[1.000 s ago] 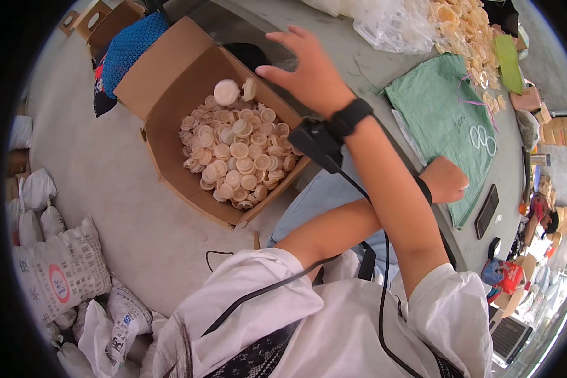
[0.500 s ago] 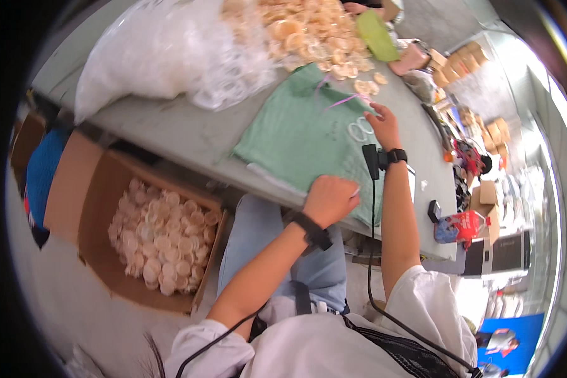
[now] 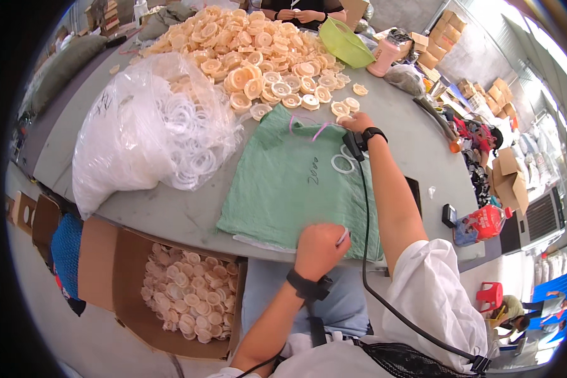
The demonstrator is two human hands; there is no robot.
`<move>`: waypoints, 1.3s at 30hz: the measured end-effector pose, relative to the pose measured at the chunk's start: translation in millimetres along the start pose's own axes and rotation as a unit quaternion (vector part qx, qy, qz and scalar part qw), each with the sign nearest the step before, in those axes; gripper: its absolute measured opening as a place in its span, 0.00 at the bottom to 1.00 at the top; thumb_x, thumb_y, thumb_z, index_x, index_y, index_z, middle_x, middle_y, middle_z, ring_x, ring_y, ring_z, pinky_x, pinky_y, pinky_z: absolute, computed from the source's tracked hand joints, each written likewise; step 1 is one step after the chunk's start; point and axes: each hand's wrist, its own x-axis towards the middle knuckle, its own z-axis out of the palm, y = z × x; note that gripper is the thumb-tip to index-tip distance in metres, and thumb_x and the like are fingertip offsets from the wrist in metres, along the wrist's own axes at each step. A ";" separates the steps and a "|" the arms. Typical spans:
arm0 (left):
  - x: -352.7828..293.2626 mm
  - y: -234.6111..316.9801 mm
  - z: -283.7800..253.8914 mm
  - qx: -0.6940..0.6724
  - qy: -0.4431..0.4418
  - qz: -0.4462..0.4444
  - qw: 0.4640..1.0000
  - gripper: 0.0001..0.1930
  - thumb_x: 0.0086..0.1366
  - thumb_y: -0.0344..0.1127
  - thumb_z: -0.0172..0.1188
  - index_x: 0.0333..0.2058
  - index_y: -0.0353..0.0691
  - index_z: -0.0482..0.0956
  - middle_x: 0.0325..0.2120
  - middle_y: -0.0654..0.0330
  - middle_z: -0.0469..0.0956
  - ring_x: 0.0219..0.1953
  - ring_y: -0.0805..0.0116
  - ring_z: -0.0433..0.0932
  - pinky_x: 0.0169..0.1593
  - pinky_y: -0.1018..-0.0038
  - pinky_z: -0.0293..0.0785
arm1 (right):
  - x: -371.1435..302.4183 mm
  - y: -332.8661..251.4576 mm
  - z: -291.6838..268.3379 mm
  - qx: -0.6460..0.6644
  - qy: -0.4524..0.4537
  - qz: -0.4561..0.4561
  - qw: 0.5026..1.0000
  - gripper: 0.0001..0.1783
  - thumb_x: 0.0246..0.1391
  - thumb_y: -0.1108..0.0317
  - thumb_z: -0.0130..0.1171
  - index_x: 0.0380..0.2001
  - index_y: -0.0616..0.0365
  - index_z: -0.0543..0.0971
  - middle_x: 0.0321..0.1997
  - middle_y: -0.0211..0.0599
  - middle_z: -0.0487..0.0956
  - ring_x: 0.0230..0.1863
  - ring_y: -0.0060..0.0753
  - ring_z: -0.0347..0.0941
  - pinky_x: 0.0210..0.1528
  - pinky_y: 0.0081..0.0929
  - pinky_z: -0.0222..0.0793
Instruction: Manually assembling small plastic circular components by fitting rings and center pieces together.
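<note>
My left hand [image 3: 321, 251] is closed at the near edge of a green woven cloth [image 3: 277, 189], with a slim white edge, apparently of a plastic ring [image 3: 343, 236], showing at its fingers. Beyond the cloth's far right corner, my right hand [image 3: 358, 122] has its fingertips at several peach-coloured round plastic caps [image 3: 341, 109]. Its fingers are bent and partly hidden, so a grip cannot be made out. Loose white rings [image 3: 343, 164] lie on the cloth near my right wrist. A pink strip [image 3: 320, 132] crosses the cloth's far edge.
A big heap of peach caps [image 3: 258, 44] covers the far table [image 3: 409, 120]. Left stands a clear bag [image 3: 138, 132] of white rings. An open cardboard box [image 3: 123, 271] of pale caps is below left. A red-labelled bottle [image 3: 482, 225] stands right; another person's hands [image 3: 296, 14] are opposite.
My view has shifted, showing more of the far table. My right hand has moved from above the cloth's right edge to the caps beyond it. My left hand remains closed near the cloth's front.
</note>
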 end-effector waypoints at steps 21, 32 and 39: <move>-11.5 -17.4 -1.1 -0.238 0.094 -0.138 0.957 0.12 0.65 0.37 0.52 0.26 0.34 0.71 0.15 0.61 0.62 0.20 0.76 0.58 0.23 0.74 0.58 | -235.3 -4.8 1.4 -0.005 0.022 -0.415 0.910 0.18 0.36 0.71 0.66 0.35 0.55 0.75 0.37 0.36 0.72 0.37 0.36 0.72 0.38 0.31 0.69; -1.4 -19.4 -1.2 -0.266 0.061 -0.161 0.948 0.14 0.67 0.39 0.50 0.28 0.34 0.71 0.17 0.67 0.62 0.22 0.80 0.59 0.25 0.77 0.58 | -272.6 0.8 -23.6 0.340 -0.189 -0.242 0.889 0.13 0.50 0.66 0.64 0.39 0.58 0.78 0.33 0.26 0.77 0.28 0.16 0.68 0.29 0.17 0.66; 12.8 -23.5 -4.5 -0.178 0.018 -0.160 0.971 0.13 0.66 0.39 0.52 0.29 0.34 0.72 0.17 0.64 0.70 0.21 0.75 0.63 0.25 0.74 0.62 | -272.5 8.1 -6.3 0.502 -0.296 -0.105 0.806 0.14 0.53 0.69 0.60 0.42 0.65 0.76 0.35 0.31 0.78 0.28 0.16 0.71 0.30 0.17 0.69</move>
